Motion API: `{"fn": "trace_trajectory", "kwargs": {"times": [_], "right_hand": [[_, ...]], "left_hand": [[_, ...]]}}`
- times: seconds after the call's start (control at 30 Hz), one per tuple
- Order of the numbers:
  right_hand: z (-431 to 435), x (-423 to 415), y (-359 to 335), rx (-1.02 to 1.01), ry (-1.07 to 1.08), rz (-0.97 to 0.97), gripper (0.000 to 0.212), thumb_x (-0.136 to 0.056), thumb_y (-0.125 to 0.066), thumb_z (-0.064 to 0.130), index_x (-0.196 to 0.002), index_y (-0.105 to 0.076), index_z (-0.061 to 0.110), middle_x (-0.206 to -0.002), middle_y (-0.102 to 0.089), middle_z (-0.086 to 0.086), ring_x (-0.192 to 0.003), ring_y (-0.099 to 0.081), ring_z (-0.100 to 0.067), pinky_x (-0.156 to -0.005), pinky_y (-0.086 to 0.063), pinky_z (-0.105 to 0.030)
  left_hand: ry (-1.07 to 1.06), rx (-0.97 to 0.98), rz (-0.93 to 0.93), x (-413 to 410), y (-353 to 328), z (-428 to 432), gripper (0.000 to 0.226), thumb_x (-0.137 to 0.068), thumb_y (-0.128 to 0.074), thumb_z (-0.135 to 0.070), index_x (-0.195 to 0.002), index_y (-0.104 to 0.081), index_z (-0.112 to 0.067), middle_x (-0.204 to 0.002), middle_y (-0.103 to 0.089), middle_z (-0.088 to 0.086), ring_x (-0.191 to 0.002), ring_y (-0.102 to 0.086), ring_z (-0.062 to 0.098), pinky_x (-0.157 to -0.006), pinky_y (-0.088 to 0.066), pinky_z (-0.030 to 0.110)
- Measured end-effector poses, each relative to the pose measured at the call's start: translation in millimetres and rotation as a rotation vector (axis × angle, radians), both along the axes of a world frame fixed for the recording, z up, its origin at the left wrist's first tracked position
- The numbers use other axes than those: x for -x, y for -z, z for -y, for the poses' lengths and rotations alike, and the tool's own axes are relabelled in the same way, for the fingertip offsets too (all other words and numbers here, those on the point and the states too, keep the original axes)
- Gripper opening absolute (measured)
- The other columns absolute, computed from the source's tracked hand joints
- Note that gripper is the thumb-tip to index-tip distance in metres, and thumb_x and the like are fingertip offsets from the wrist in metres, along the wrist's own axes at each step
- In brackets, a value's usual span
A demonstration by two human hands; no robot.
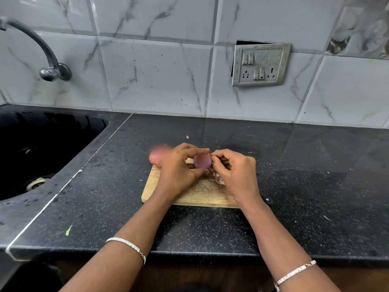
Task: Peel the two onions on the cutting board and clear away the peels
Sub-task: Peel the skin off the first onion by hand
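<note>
Two bangles (126, 247) are glinting on the forearms nearest the lens as a person is peeling onions at a dark stone table (210, 228). The left hand (179, 169) is cradling a purple onion (202, 161) just above the cutting board (189, 197), fingers curled round it from nine o'clock. The right hand (235, 171) is working at the onion's three o'clock end, its fingers pinching together there, apparently on a last scrap of skin, though the scrap is too small to make out.

The onion's visible face is looking smooth and bare. A second onion (156, 158), which is blurred and seems to be wearing its papery skin, is sitting at the board's ten o'clock corner, just behind the left hand. Loose peels (216, 178) are lying on the board beneath the right hand.

To do this step well, the left hand should probably be turning the onion slowly while the right is pulling from the tip towards the root, dropping scraps onto the existing pile rather than the table. A sink (52, 144) is waiting at nine o'clock.
</note>
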State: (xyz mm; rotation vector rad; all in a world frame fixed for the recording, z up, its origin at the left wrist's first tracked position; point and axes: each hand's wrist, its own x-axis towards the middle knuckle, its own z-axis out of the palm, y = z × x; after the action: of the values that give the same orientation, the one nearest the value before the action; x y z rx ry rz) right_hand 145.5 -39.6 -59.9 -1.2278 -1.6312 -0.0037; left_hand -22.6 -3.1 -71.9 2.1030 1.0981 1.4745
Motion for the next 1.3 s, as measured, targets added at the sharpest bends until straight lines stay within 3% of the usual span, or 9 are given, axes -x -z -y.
{"fn": "trace_trajectory", "kwargs": {"times": [0.27, 0.37, 0.47, 0.6, 0.8, 1.07, 1.3], "right_hand": [[4.0, 3.3, -0.7, 0.071, -0.057, -0.131, 0.012, -0.089, -0.074, 0.014, -0.099, -0.080, 0.017, -0.083, -0.075, 0.014, -0.077, -0.072, 0.001, -0.074, -0.061, -0.027], [3.5, 2.4, -1.2, 0.096, -0.080, -0.174, 0.011, -0.087, -0.078, 0.016, -0.097, -0.082, 0.019, -0.083, -0.073, 0.020, -0.082, -0.073, 0.001, -0.078, -0.062, -0.032], [0.2, -0.9, 1.5, 0.139, -0.079, -0.232, 0.009, -0.086, -0.079, 0.018, -0.093, -0.082, 0.022, -0.087, -0.078, 0.012, -0.093, -0.074, -0.008, -0.084, -0.061, -0.041], [0.8, -1.6, 1.2, 0.164, -0.089, -0.252, 0.007, -0.085, -0.079, 0.020, -0.089, -0.083, 0.023, -0.080, -0.078, 0.012, -0.090, -0.075, -0.011, -0.084, -0.060, -0.044], [3.1, 2.0, -3.2, 0.120, -0.059, -0.215, 0.006, -0.084, -0.077, 0.012, -0.083, -0.081, 0.016, -0.071, -0.075, 0.010, -0.066, -0.072, -0.006, -0.067, -0.061, -0.038], [6.1, 3.0, -5.8, 0.174, -0.125, -0.328, 0.007, -0.083, -0.083, 0.018, -0.088, -0.082, 0.023, -0.079, -0.077, 0.013, -0.074, -0.074, -0.004, -0.074, -0.063, -0.038], [2.8, -0.6, -1.1, 0.183, -0.126, -0.355, 0.006, -0.083, -0.082, 0.016, -0.085, -0.083, 0.021, -0.078, -0.078, 0.011, -0.086, -0.076, -0.011, -0.084, -0.060, -0.047]], "left_hand": [[-0.008, 0.026, 0.051, -0.5, 0.5, -2.6, 0.048, -0.070, -0.092, -0.013, -0.113, -0.078, -0.029, -0.106, -0.069, -0.011, -0.099, -0.069, 0.007, -0.085, -0.061, 0.039], [-0.003, -0.007, 0.045, -1.0, 0.1, -1.7, 0.045, -0.072, -0.091, -0.012, -0.113, -0.078, -0.028, -0.107, -0.070, -0.012, -0.098, -0.069, 0.007, -0.084, -0.062, 0.039], [0.008, -0.034, 0.032, -1.2, 0.4, -1.0, 0.042, -0.075, -0.090, -0.013, -0.113, -0.078, -0.026, -0.108, -0.070, -0.011, -0.099, -0.069, 0.007, -0.082, -0.062, 0.038], [0.025, -0.035, 0.033, -0.7, -0.1, 0.7, 0.041, -0.076, -0.090, -0.013, -0.114, -0.078, -0.024, -0.109, -0.070, -0.010, -0.100, -0.069, 0.007, -0.080, -0.063, 0.034], [0.052, -0.004, 0.045, -1.3, 1.1, -0.7, 0.041, -0.075, -0.090, -0.013, -0.113, -0.079, -0.024, -0.109, -0.070, -0.010, -0.100, -0.069, 0.008, -0.078, -0.063, 0.033], [0.023, -0.006, 0.062, 0.0, 1.6, -3.9, 0.044, -0.072, -0.091, -0.014, -0.111, -0.078, -0.029, -0.109, -0.070, -0.015, -0.101, -0.070, 0.008, -0.086, -0.061, 0.041], [0.027, -0.012, 0.059, 0.9, 1.1, -4.4, 0.048, -0.068, -0.093, -0.012, -0.110, -0.078, -0.031, -0.108, -0.070, -0.017, -0.101, -0.069, 0.006, -0.087, -0.061, 0.041]]}}
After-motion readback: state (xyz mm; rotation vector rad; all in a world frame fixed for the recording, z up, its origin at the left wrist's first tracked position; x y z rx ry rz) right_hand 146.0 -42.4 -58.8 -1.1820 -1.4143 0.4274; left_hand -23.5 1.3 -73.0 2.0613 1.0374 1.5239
